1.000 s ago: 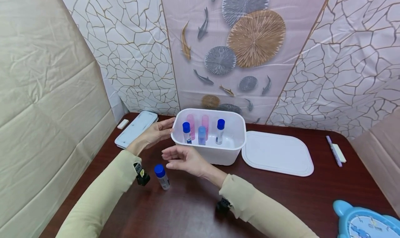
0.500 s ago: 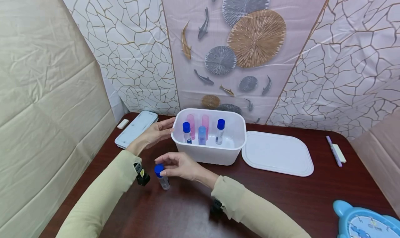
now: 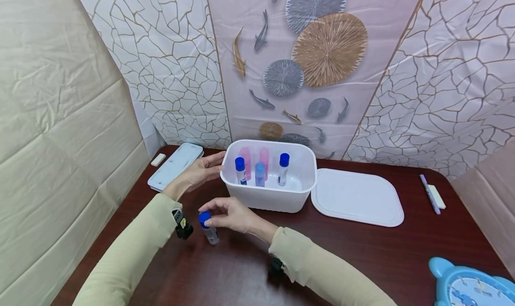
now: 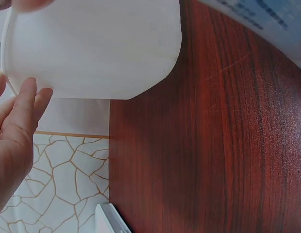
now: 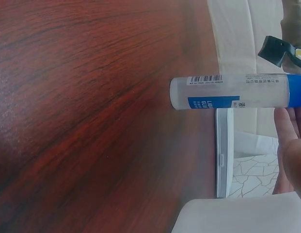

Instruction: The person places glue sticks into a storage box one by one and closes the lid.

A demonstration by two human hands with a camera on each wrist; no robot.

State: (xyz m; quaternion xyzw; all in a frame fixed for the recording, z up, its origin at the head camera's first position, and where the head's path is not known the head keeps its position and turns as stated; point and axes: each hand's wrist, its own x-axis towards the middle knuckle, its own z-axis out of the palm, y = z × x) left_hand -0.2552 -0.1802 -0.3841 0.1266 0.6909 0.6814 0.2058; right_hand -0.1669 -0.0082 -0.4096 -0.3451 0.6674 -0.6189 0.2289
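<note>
My right hand pinches the blue cap of a clear liquid glue bottle. The bottle stands on the table in front of the white bin; its blue label shows in the right wrist view. With fingers fairly straight, my left hand touches the bin's left side near the rim, and in the left wrist view the fingertips meet the outer wall. Inside the bin stand two blue-capped bottles, one left and one right, a light blue bottle and two pink bottles.
A white lid lies right of the bin. At the far left are a pale flat case and a white eraser-like block. A purple pen rests by another white block. A blue clock sits front right.
My right hand has moved down and left from in front of the bin and has taken hold of the glue bottle's cap. The left hand has stayed at the bin.
</note>
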